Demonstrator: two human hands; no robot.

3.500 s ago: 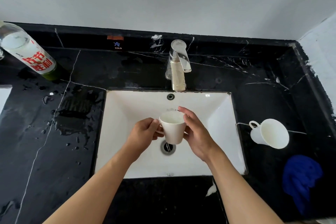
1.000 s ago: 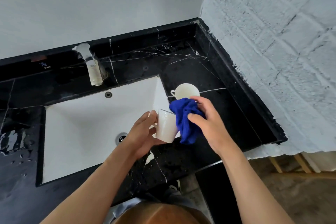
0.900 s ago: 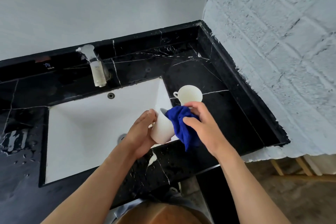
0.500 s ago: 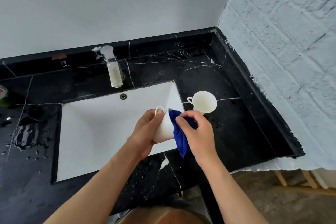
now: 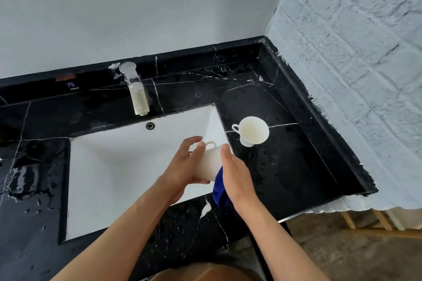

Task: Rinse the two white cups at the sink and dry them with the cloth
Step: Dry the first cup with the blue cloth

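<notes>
White porcelain shows between the 2 hands: a cup (image 5: pixel 209 161) is held over the right front corner of the sink (image 5: pixel 109 166), tipped on its side with its small handle pointing up and away from the person. The left hand (image 5: pixel 182 166) grasps it from the left, fingers curled round the wall and the thumb under its lower edge. The right hand (image 5: pixel 235 173) lies against the cup's right side, and the blue cloth (image 5: pixel 220 189) hangs from beneath its palm, pressed to the cup; the fingers are mostly turned away from the camera, so how they lie on the cloth cannot be told. The second cup (image 5: pixel 252 131) sits on the black marble counter (image 5: pixel 285 166) just right of the sink, well apart from the hands, tilted toward the camera with its handle to the left. Water drops and wet patches speckle the counter on both sides of the sink. A chrome tap (image 5: pixel 137 91) stands behind the sink, with a small label reading COLD (image 5: pixel 74 86) to its left. A white painted brick wall (image 5: pixel 354 64) closes the counter's right end.
</notes>
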